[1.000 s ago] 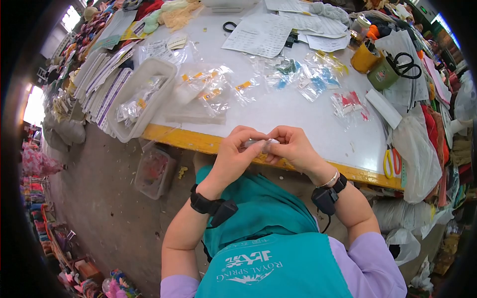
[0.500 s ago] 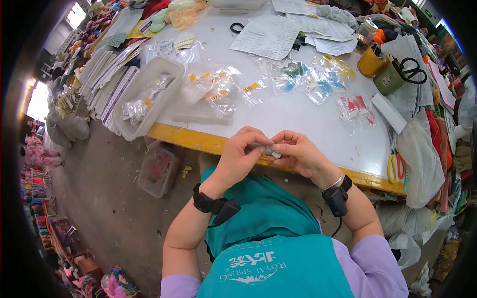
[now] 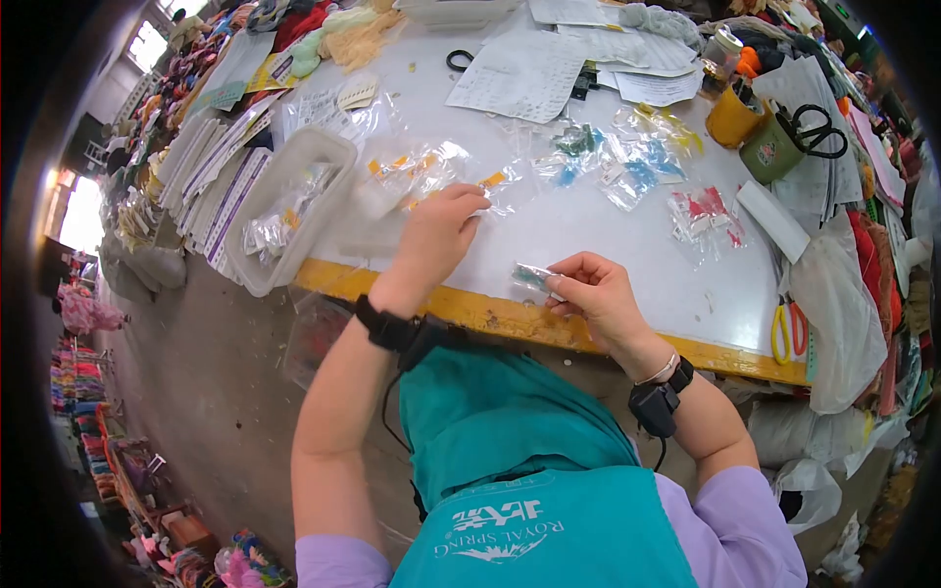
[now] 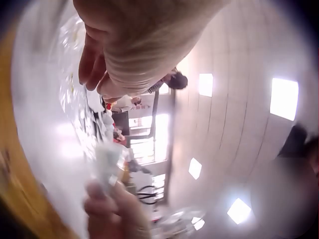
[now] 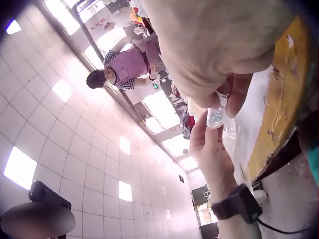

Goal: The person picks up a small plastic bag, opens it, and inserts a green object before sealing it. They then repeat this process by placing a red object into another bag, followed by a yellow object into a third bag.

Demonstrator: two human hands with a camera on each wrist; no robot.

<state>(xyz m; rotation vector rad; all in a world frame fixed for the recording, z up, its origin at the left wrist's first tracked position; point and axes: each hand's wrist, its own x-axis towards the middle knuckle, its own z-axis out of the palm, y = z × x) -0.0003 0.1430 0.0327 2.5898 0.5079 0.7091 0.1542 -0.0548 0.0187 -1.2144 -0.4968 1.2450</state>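
In the head view the right hand [image 3: 603, 299] pinches a small clear packet [image 3: 532, 276] with something green inside, just above the table's front edge. The left hand [image 3: 436, 245] reaches over the table, its fingertips beside a clear bag with an orange label [image 3: 493, 180]; nothing is seen held in it. In the left wrist view the left hand [image 4: 134, 45] has its fingers loosely bent over shiny bags, and the packet [image 4: 107, 162] shows blurred in the right hand [image 4: 114, 211]. The right wrist view shows the packet [image 5: 215, 117] between both hands' fingers.
A clear plastic tub [image 3: 338, 147] of bags stands at the left beside stacked cards [image 3: 221, 186]. Behind lie bags with blue contents [image 3: 642, 171] and printed papers [image 3: 520, 73]. At the right are a red-content bag [image 3: 701, 211], a green can [image 3: 769, 152] and scissors [image 3: 781, 333].
The hands, together over the table edge before, are apart. The left hand has moved forward and left over the table; the right still holds the packet, with its green content showing.
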